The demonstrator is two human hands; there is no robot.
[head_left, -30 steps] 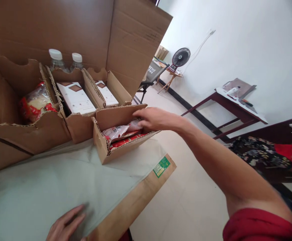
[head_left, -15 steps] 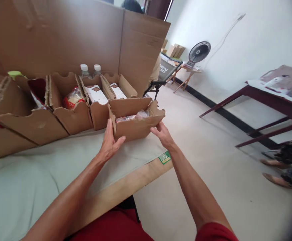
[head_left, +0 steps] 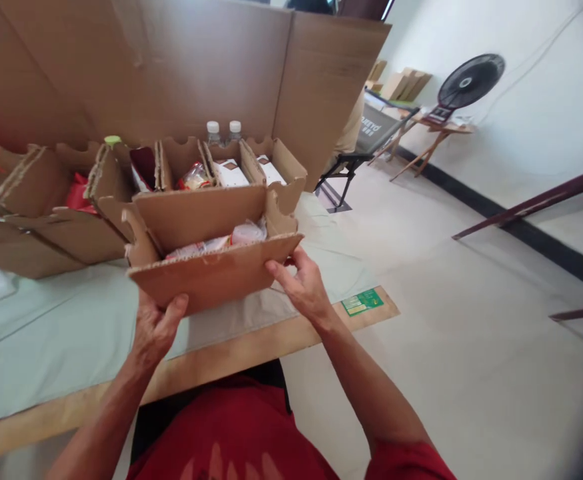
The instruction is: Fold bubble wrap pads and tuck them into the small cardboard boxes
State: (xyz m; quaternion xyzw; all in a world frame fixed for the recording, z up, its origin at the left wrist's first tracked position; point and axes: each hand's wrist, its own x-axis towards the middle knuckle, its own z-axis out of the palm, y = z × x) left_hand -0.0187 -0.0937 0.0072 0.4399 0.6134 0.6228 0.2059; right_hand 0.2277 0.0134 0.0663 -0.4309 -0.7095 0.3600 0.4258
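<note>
Between my two hands is an open cardboard box (head_left: pixel 216 277), lifted and tilted above the table's front part. Clear plastic-wrapped packets (head_left: pixel 244 235) with some red print lie inside it. My left hand (head_left: pixel 155 327) grips the box's lower left end, thumb on the front wall and the other fingers hidden beneath. My right hand (head_left: pixel 299 280) clasps the right end, thumb on the front wall. Behind it stands a row of similar cardboard bins (head_left: pixel 284 170). They hold white boxes (head_left: pixel 230 172), a red-and-clear packet (head_left: pixel 195 177) and a red packet (head_left: pixel 79 193).
The table (head_left: pixel 266 337) has a pale green cloth and a wooden front edge with a green label (head_left: pixel 362 303). A tall cardboard panel (head_left: pixel 211 73) rises behind the bins, near two white-capped bottles (head_left: pixel 213 132). Beyond are a folding chair (head_left: pixel 371 130) and a fan (head_left: pixel 471 81).
The box has come up off the table, toward me and to the left. Both hands have closed on its ends. The view has shifted, showing more of the bin row.
</note>
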